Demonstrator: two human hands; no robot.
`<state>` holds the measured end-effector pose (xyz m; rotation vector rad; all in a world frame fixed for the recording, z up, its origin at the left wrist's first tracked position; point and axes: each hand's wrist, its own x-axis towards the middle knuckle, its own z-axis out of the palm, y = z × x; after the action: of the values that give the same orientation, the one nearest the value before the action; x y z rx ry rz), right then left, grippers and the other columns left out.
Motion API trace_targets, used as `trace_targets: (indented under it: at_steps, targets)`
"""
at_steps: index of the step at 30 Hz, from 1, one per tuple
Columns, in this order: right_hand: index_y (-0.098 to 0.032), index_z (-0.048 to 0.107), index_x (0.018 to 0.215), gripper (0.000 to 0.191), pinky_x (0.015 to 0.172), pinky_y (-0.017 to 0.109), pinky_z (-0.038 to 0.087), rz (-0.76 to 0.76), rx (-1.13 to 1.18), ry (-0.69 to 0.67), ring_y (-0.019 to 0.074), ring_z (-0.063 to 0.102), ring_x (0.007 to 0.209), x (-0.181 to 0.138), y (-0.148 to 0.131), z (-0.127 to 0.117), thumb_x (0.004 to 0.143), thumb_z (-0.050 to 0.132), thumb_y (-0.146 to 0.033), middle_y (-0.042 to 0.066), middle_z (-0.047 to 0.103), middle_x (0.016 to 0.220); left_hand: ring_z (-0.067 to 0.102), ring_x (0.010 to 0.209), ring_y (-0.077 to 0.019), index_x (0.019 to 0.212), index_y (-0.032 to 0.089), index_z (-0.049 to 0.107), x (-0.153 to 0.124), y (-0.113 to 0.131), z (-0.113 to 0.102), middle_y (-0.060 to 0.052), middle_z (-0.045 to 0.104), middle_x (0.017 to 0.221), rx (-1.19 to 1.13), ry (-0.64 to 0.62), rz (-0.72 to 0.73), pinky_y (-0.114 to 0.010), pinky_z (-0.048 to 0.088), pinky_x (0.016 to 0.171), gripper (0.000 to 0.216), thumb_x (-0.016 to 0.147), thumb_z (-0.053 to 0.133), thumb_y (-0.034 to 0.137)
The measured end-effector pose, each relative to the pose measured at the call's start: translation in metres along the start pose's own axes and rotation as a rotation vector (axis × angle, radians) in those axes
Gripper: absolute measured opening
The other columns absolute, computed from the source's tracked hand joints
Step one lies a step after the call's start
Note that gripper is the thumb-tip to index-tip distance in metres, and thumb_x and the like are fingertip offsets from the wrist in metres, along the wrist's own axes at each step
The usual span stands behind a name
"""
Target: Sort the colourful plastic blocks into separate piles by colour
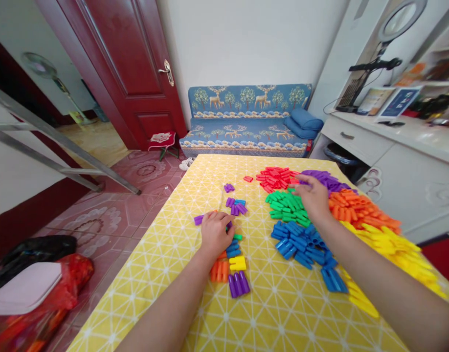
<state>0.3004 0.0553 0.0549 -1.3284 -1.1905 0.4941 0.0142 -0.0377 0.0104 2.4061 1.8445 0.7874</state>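
My left hand [217, 232] rests with curled fingers over a row of small ribbed plastic building pieces at the table's middle. Its fingertips are partly hidden, and a bit of purple shows beside them. A purple piece [198, 220] sticks out to its left. Below the hand lie an orange piece [219, 271], a blue piece [233, 249], a yellow piece [237, 263] and a purple piece [239, 284]. Over the sorted piles, my right hand [314, 196] reaches with fingers apart, between the red pile [275, 179], the purple pile [325, 180] and the green pile [287, 206].
Nearer on the right are a blue pile [301, 242], an orange pile [360, 210] and a yellow pile [393, 249]. Farther up lie loose purple pieces [229, 187] and a red one [248, 179]. A patterned sofa [246, 127] stands behind the yellow-clothed table [268, 313].
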Motion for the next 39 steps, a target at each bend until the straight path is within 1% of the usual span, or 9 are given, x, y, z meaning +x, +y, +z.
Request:
trace_targets:
  at_steps: [3, 6, 9, 15, 20, 27, 30, 34, 39]
  targets:
    - [-0.016, 0.064, 0.104, 0.040, 0.065, 0.035, 0.054, 0.196, 0.204, -0.241, 0.0219, 0.068, 0.071, -0.074, -0.022, 0.038, 0.069, 0.065, -0.035, 0.006, 0.072, 0.077, 0.060, 0.097, -0.0245, 0.105, 0.027, 0.070, 0.000, -0.002, 0.001, -0.004, 0.070, 0.101, -0.002, -0.001, -0.011, -0.042, 0.036, 0.093, 0.027, 0.080, 0.065, 0.035]
    - [-0.016, 0.063, 0.104, 0.040, 0.066, 0.032, 0.054, 0.312, 0.317, -0.288, 0.0223, 0.069, 0.079, -0.129, -0.028, 0.063, 0.069, 0.065, -0.036, 0.006, 0.072, 0.078, 0.059, 0.098, -0.0250, 0.106, 0.027, 0.069, 0.000, -0.002, 0.001, -0.004, 0.070, 0.102, -0.012, 0.008, -0.013, -0.042, 0.037, 0.092, 0.029, 0.078, 0.068, 0.036]
    - [-0.016, 0.062, 0.106, 0.039, 0.066, 0.031, 0.053, 0.353, 0.353, -0.268, 0.0225, 0.069, 0.082, -0.156, -0.019, 0.079, 0.072, 0.063, -0.035, 0.007, 0.072, 0.083, 0.059, 0.097, -0.0248, 0.107, 0.028, 0.069, 0.000, -0.004, 0.001, -0.004, 0.069, 0.101, -0.033, 0.022, -0.008, -0.041, 0.038, 0.090, 0.032, 0.076, 0.072, 0.035]
    - [-0.016, 0.062, 0.104, 0.034, 0.068, 0.035, 0.054, 0.329, 0.302, -0.228, 0.0241, 0.068, 0.082, -0.168, 0.002, 0.088, 0.075, 0.060, -0.032, 0.008, 0.071, 0.084, 0.062, 0.093, -0.0228, 0.099, 0.026, 0.071, 0.001, -0.011, 0.007, -0.003, 0.070, 0.095, -0.159, 0.120, 0.011, -0.039, 0.042, 0.087, 0.027, 0.072, 0.076, 0.027]
    - [-0.018, 0.062, 0.109, 0.036, 0.076, 0.036, 0.054, 0.208, 0.267, -0.303, 0.0216, 0.066, 0.086, -0.171, -0.002, 0.088, 0.077, 0.062, -0.034, 0.010, 0.070, 0.102, 0.065, 0.084, -0.0177, 0.086, 0.021, 0.071, 0.002, -0.010, 0.008, -0.004, 0.071, 0.086, -0.498, 0.269, 0.072, -0.032, 0.050, 0.079, 0.009, 0.078, 0.072, 0.024]
    - [-0.019, 0.067, 0.103, 0.030, 0.075, 0.031, 0.053, 0.150, 0.356, -0.417, 0.0182, 0.066, 0.083, -0.173, -0.015, 0.088, 0.075, 0.066, -0.029, 0.005, 0.072, 0.094, 0.068, 0.076, -0.0149, 0.082, 0.019, 0.070, 0.001, 0.003, 0.002, -0.003, 0.073, 0.080, -0.714, 0.273, 0.122, -0.028, 0.054, 0.074, 0.005, 0.082, 0.066, 0.021]
    - [-0.019, 0.069, 0.098, 0.025, 0.071, 0.030, 0.053, 0.155, 0.346, -0.400, 0.0170, 0.065, 0.075, -0.174, -0.017, 0.087, 0.075, 0.066, -0.029, 0.004, 0.072, 0.089, 0.067, 0.077, -0.0150, 0.083, 0.020, 0.070, 0.001, 0.002, 0.002, -0.003, 0.073, 0.081, -0.657, 0.270, 0.131, -0.029, 0.053, 0.075, 0.008, 0.084, 0.064, 0.023]
    - [-0.019, 0.069, 0.097, 0.025, 0.071, 0.030, 0.052, 0.176, 0.362, -0.361, 0.0174, 0.065, 0.076, -0.173, -0.014, 0.086, 0.077, 0.065, -0.034, 0.004, 0.072, 0.089, 0.065, 0.083, -0.0184, 0.083, 0.021, 0.071, 0.002, -0.007, -0.003, -0.003, 0.073, 0.083, -0.329, 0.317, 0.066, -0.041, 0.044, 0.096, 0.015, 0.088, 0.059, 0.030]
    - [-0.017, 0.063, 0.096, 0.029, 0.056, 0.025, 0.047, 0.266, 0.369, -0.215, 0.0150, 0.060, 0.064, -0.170, -0.011, 0.084, 0.078, 0.064, -0.039, 0.003, 0.068, 0.078, 0.056, 0.111, -0.0313, 0.108, 0.022, 0.069, 0.003, -0.016, -0.006, -0.012, 0.066, 0.115, 0.019, 0.194, -0.158, -0.050, 0.039, 0.100, 0.040, 0.078, 0.065, 0.048]
